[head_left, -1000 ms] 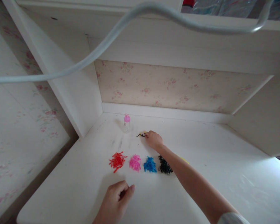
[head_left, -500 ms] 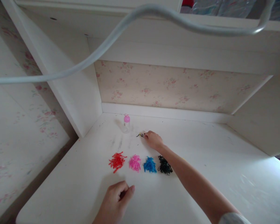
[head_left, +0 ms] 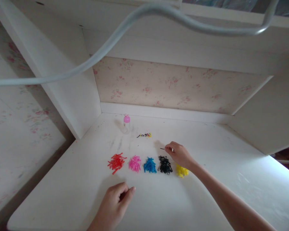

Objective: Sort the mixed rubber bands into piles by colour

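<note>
My right hand (head_left: 179, 155) hovers just above the black pile (head_left: 164, 165), its fingers pinched on a thin black piece (head_left: 162, 148). Five small piles of coloured pieces lie in a row on the white desk (head_left: 207, 192): red (head_left: 116, 161), pink (head_left: 134, 163), blue (head_left: 149, 165), black, and yellow (head_left: 181, 171) right beside my wrist. A few mixed leftover pieces (head_left: 144, 135) lie farther back. My left hand (head_left: 115, 205) rests near the front of the desk, fingers curled loosely with nothing visible in them.
A small clear bottle with a pink cap (head_left: 126, 123) stands near the back left corner. White side panels and a floral back wall enclose the desk. A grey cable (head_left: 110, 41) hangs across the top of the view.
My right hand has drawn back from the mixed leftover pieces toward the black pile, carrying a black piece. The yellow pile is now uncovered. My left hand has stayed put.
</note>
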`<action>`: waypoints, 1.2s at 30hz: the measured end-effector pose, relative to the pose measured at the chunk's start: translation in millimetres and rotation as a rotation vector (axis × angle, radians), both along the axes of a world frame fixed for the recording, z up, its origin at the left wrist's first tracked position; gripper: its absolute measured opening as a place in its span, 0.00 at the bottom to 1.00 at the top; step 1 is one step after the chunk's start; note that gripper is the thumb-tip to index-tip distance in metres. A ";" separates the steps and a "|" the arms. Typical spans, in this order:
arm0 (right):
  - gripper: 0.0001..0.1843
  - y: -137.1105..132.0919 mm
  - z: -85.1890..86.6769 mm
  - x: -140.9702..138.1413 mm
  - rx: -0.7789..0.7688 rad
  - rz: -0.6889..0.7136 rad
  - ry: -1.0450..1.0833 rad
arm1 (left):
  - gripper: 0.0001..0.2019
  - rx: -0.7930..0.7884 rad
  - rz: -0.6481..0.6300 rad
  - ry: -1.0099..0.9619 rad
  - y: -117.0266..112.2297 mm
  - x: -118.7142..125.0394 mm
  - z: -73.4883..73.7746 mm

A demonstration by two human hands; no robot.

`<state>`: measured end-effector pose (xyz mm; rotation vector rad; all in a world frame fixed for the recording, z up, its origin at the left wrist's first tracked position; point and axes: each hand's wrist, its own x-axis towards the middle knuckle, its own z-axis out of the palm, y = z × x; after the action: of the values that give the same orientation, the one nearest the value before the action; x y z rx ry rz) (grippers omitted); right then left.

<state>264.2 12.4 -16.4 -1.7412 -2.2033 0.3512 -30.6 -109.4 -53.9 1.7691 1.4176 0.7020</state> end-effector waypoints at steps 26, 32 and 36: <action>0.19 -99.0 -56.3 91.5 0.130 -0.484 0.406 | 0.08 0.236 -0.050 0.413 119.2 35.1 40.6; 0.20 -103.3 -56.6 85.9 0.138 -0.390 0.334 | 0.13 0.222 0.059 0.565 179.8 44.8 18.7; 0.21 -102.6 -54.9 85.6 0.131 -0.390 0.334 | 0.14 0.227 0.058 0.634 196.1 48.3 10.6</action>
<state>349.8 -90.2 -71.4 -1.8337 -1.5815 0.3621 17.7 86.7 -43.3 2.2604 1.8607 0.3447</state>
